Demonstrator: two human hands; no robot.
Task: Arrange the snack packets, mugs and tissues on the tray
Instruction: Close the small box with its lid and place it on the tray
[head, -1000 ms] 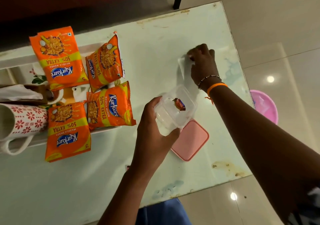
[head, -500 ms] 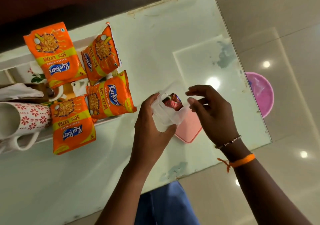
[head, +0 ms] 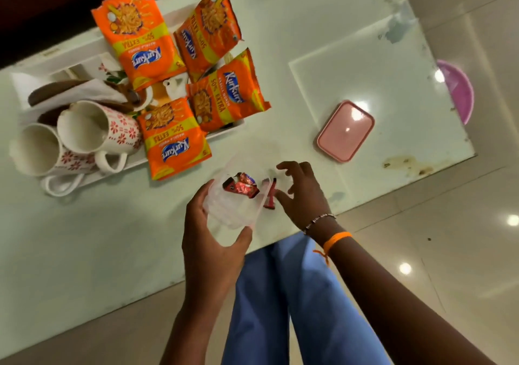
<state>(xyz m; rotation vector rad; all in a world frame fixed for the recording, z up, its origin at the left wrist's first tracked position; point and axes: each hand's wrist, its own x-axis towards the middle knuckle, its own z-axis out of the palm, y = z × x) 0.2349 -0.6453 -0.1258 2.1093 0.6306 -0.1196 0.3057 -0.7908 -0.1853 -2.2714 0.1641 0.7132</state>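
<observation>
Several orange snack packets (head: 174, 139) lie on the white tray (head: 70, 55) at the left, one overhanging its near rim. Two white mugs with red flowers (head: 92, 128) lie on their sides at the tray's left end. White tissues (head: 84, 92) sit behind them on a brown holder. My left hand (head: 210, 246) grips a clear plastic container (head: 230, 210) above the table's near edge, with a red wrapped candy (head: 241, 187) inside. My right hand (head: 303, 196) hovers at the container's right rim with fingers spread. Its thumb is next to a small red candy (head: 269, 196) at the rim.
A pink lid (head: 345, 131) lies flat on the pale glass table (head: 337, 55), to the right of the tray. A pink basin (head: 457, 89) stands on the floor beyond the table's right edge. My blue-clad legs are below the near edge.
My right hand came back from the far side of the table to the container's rim. My left hand drew the container nearer, away from the pink lid. The view has swung round.
</observation>
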